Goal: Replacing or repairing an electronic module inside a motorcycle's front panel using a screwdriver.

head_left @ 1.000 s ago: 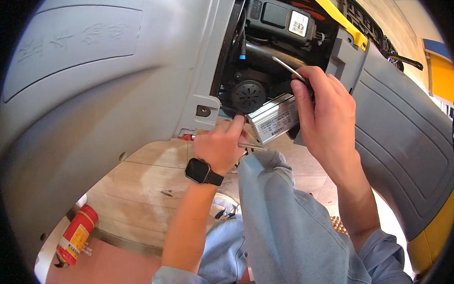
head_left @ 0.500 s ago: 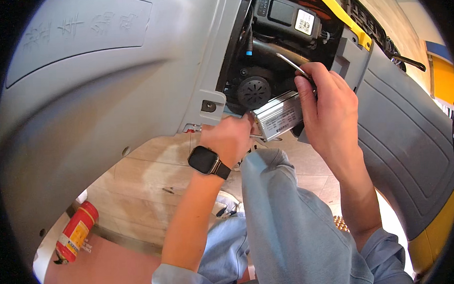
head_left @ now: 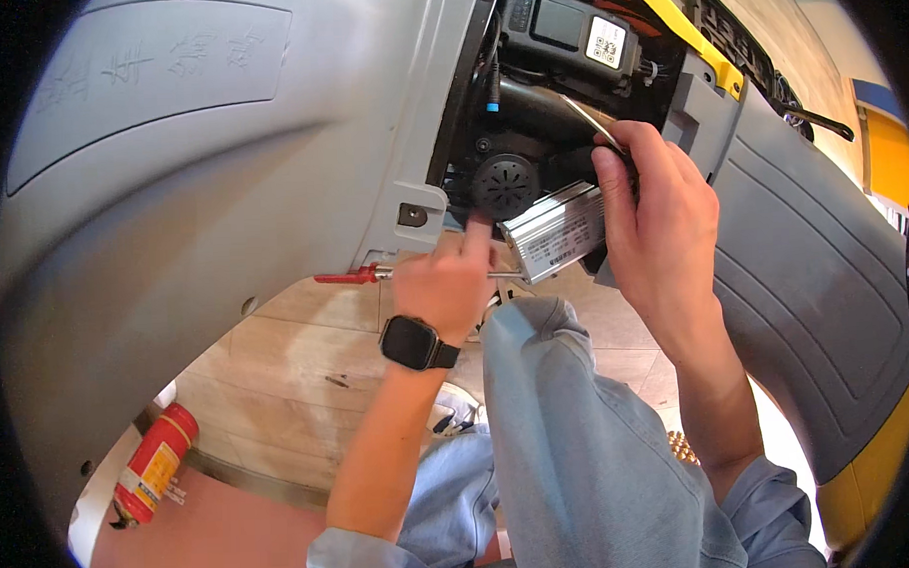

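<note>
My right hand (head_left: pixel 664 202) is closed around a tool with a slim bright metal shaft (head_left: pixel 591 121), its tip pointing up and left; the palm hides its other end. Below it, a silver finned metal box (head_left: pixel 558 232) with a printed label sits tilted in the open bay of a grey scooter body. My left hand (head_left: pixel 440 285), with a dark watch on the wrist, reaches one finger up beside a round slotted black part (head_left: pixel 505 185). Its other fingers are curled by a red-handled tool (head_left: pixel 346 278) that sticks out leftward; the grip itself is partly hidden.
A black module (head_left: pixel 566 28) with a white code label sits higher in the bay, near a blue-tipped cable (head_left: pixel 492 104). Grey body panels (head_left: pixel 201 193) flank the opening. A red fire extinguisher (head_left: pixel 155 463) lies lower left, and a black open case (head_left: pixel 731 34) upper right.
My left hand has turned and one finger now stretches upward. More of the red handle shows to its left. My right hand and its tool have shifted only slightly.
</note>
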Available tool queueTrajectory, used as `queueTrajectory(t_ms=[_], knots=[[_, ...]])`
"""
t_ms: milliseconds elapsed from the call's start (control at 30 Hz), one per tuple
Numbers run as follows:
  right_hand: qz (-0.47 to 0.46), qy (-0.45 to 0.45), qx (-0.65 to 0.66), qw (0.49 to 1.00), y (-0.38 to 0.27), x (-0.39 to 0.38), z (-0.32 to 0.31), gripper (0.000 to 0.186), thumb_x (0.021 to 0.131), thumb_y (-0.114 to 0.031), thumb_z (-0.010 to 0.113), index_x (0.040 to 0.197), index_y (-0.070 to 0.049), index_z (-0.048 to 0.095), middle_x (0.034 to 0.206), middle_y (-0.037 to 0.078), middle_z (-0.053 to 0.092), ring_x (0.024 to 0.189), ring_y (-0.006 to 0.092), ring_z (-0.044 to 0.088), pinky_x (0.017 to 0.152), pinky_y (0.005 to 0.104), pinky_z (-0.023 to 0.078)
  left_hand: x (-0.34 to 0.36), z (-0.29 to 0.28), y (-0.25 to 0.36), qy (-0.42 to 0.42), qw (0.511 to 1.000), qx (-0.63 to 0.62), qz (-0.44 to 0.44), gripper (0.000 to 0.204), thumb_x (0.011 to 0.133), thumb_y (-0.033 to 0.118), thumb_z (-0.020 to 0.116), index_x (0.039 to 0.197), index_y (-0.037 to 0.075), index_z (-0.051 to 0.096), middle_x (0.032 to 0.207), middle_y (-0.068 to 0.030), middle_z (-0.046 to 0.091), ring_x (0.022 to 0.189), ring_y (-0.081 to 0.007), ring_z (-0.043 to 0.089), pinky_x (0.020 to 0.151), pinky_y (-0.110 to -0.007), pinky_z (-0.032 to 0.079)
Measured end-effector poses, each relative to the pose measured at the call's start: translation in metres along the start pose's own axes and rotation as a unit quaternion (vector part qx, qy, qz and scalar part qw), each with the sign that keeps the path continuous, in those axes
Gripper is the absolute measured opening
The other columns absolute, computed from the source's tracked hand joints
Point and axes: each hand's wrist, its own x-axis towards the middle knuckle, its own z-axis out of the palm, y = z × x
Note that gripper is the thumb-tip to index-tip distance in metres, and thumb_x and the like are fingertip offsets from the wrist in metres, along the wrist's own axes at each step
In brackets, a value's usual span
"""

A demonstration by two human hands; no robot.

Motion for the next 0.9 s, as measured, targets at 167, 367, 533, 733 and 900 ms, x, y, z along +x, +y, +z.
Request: queueTrajectory(t_ms=[167, 367, 533, 733, 900], knots=[[-0.002, -0.002, 0.002, 1.0, 0.0, 0.0, 0.001, 0.01, 0.089, -0.01, 0.064, 0.094, -0.003, 0.058, 0.076, 0.014, 0.061, 0.073, 0.0334, 0.059, 0.065, 0.0424, 0.047, -0.002, -0.002, -0.004, 0.027, 1.0, 0.011, -0.004, 0.034, 0.079, 0.014, 0.065, 0.112, 0.007, 0.06, 0.076, -0.0119, 0.068, 0.064, -0.0292, 0.067, 0.054, -0.038, 0.054], [-0.004, 0.0, 0.007, 1.0, 0.001, -0.001, 0.0, 0.011, 0.088, -0.01, 0.065, 0.094, -0.003, 0.058, 0.076, 0.014, 0.062, 0.073, 0.0328, 0.059, 0.065, 0.0418, 0.048, -0.01, 0.004, -0.01, 0.118, 0.992, -0.044, -0.013, 0.038, 0.08, 0.016, 0.065, 0.115, 0.002, 0.059, 0.069, -0.0091, 0.066, 0.051, -0.0261, 0.063, 0.047, -0.037, 0.051], [0.004, 0.005, 0.024, 1.0, 0.001, -0.002, -0.001, 0.011, 0.088, -0.01, 0.065, 0.094, -0.003, 0.059, 0.077, 0.013, 0.062, 0.073, 0.0323, 0.059, 0.065, 0.0417, 0.048, -0.02, 0.013, -0.013, 0.162, 0.985, -0.059, 0.028, 0.053, 0.081, 0.016, 0.065, 0.129, -0.002, 0.052, 0.071, -0.0102, 0.067, 0.05, -0.0263, 0.062, 0.045, -0.038, 0.049], [-0.017, 0.023, 0.035, 0.999, 0.006, -0.004, 0.001, 0.011, 0.091, -0.01, 0.063, 0.099, -0.003, 0.061, 0.08, 0.012, 0.063, 0.072, 0.0275, 0.059, 0.065, 0.0362, 0.047, -0.014, 0.004, 0.011, 0.011, 0.986, -0.08, -0.149, 0.067, 0.078, 0.014, 0.066, 0.138, -0.005, 0.041, 0.076, -0.0147, 0.069, 0.053, -0.0318, 0.063, 0.052, -0.043, 0.052], [-0.02, 0.004, 0.028, 0.999, 0.005, -0.003, 0.0, 0.012, 0.091, -0.01, 0.063, 0.099, -0.003, 0.061, 0.079, 0.013, 0.062, 0.073, 0.0294, 0.059, 0.065, 0.038, 0.047, 0.006, 0.001, 0.014, 0.067, 0.969, -0.182, -0.15, 0.066, 0.075, 0.014, 0.068, 0.134, -0.003, 0.044, 0.076, -0.0161, 0.069, 0.06, -0.0361, 0.065, 0.057, -0.045, 0.053]])
